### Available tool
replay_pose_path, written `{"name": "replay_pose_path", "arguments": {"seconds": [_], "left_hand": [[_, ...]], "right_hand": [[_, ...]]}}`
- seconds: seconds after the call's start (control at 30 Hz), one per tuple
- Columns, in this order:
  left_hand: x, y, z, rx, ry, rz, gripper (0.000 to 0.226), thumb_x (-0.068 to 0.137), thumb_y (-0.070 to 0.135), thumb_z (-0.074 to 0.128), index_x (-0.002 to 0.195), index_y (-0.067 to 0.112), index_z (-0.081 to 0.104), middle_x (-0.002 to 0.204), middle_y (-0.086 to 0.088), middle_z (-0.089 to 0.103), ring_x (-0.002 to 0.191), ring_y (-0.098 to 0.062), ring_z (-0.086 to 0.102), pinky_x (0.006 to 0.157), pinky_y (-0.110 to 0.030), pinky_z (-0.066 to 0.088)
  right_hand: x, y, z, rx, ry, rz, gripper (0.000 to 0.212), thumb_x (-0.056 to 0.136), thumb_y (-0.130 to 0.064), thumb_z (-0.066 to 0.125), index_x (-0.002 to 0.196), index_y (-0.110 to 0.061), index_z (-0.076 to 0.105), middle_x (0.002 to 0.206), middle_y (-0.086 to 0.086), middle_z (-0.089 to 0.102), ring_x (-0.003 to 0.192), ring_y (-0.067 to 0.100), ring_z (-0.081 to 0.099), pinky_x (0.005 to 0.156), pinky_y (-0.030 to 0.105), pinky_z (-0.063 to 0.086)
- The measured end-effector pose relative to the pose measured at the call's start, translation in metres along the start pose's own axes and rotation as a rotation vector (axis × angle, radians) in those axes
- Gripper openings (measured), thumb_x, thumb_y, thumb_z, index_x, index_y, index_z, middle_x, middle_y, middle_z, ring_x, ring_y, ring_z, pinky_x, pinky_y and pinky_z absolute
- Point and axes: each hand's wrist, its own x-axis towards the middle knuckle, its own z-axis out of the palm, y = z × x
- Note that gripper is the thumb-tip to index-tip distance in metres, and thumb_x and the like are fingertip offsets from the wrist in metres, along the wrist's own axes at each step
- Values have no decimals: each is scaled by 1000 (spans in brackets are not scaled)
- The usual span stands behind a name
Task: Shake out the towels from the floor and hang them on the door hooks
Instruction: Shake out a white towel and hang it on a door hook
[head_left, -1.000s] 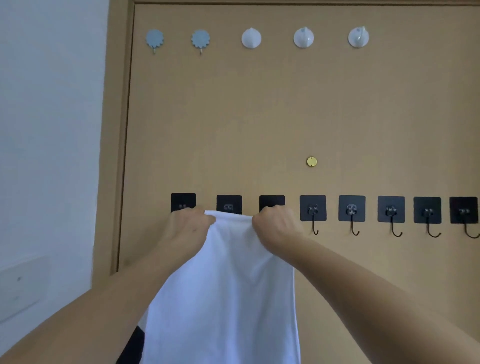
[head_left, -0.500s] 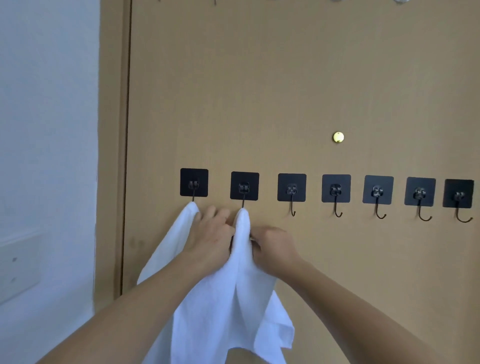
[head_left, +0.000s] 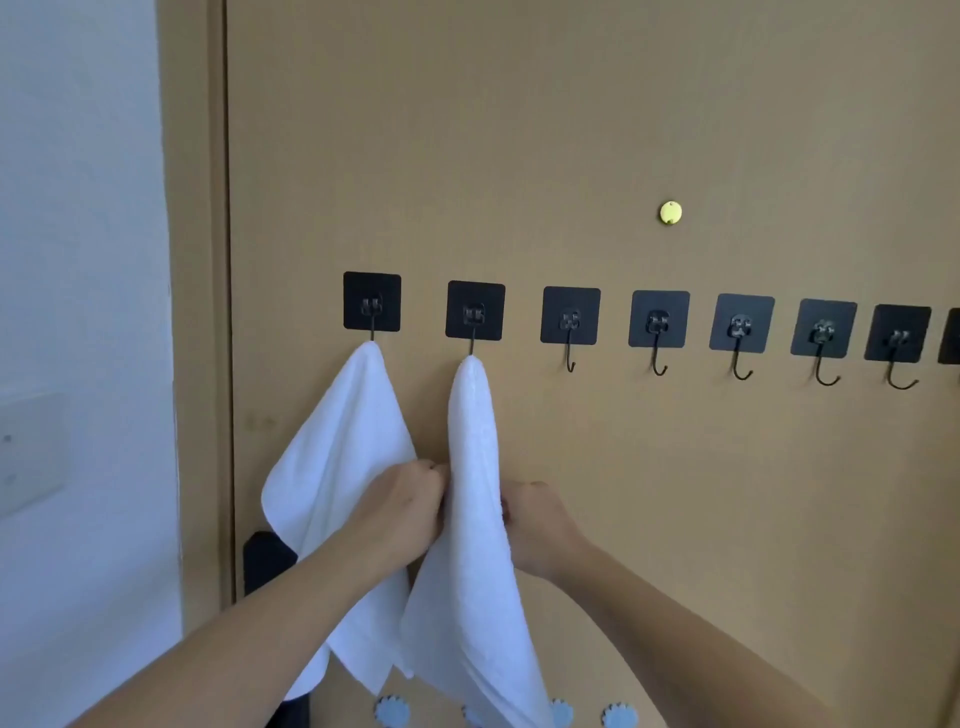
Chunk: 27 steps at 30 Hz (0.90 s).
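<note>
Both arms reach forward; the left hand (head_left: 402, 512) and right hand (head_left: 540, 525) grasp the hanging white towel (head_left: 475, 519) between them.

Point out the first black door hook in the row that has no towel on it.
The third black hook from the left. The two hooks to its left each carry a white towel; this one and those to its right hang bare.
</note>
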Motion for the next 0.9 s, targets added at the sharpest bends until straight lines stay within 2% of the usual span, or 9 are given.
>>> {"name": "replay_pose_path", "arguments": {"seconds": [0.07,0.13,0.17,0.23,0.33,0.5,0.63,0.77,0.9], "left_hand": [[-12,9,-2,-71,110,-47,13,93,14,51,84,22,47,83,7,52,73,-14,51,63,-27,38],[-23,20,-3,-149,262,-65,9,94,13,49,89,18,54,89,7,58,77,-16,53,65,-33,45],[-28,27,-5,-159,320,-65,12,96,13,48,94,15,60,93,5,62,82,-18,56,67,-36,48],[-37,45,-9,-137,374,-49,21,98,12,48,108,11,67,105,0,68,94,-23,60,75,-39,52],[-51,89,-14,-120,403,62,27,93,13,54,113,10,70,112,-3,70,101,-28,64,81,-37,54],[-73,187,10,-169,255,185,34,88,25,56,117,13,70,117,-2,68,105,-28,62,88,-40,52],[-93,274,48,-205,110,280,40,82,34,60,115,16,71,114,-5,69,99,-31,64,85,-40,54],[-113,374,88,-286,-22,408,43,80,39,58,114,16,72,111,-6,69,97,-33,65,83,-42,56],[-143,487,128,-387,-137,572,46,84,43,54,118,16,69,115,-5,64,102,-32,61,90,-40,51]], "right_hand": [[-19,4,4,0,-19,2,13,89,-25,54,85,-13,57,76,-1,64,75,26,58,66,35,45],[-39,10,5,-6,-32,41,10,90,-25,54,95,-19,60,83,-3,66,81,25,59,68,34,44],[-50,13,4,-6,-45,69,18,92,-29,55,107,-22,63,92,-3,68,87,23,60,71,33,44],[-74,19,-3,-16,-70,120,40,96,-36,57,134,-27,56,110,1,69,102,21,59,81,31,45],[-114,35,-20,-62,-48,173,54,96,-43,58,146,-27,46,123,3,62,117,23,54,91,31,44],[-205,74,-52,-158,-15,285,62,94,-49,57,150,-28,40,133,5,54,125,29,47,101,37,42],[-302,113,-82,-207,6,422,66,92,-49,59,151,-29,37,138,5,50,126,31,45,102,42,42],[-417,151,-116,-242,21,629,65,89,-47,60,148,-29,39,139,7,50,128,35,44,104,45,42],[-543,186,-150,-280,40,879,67,93,-51,58,151,-29,35,142,7,48,130,33,44,105,44,41]]}}
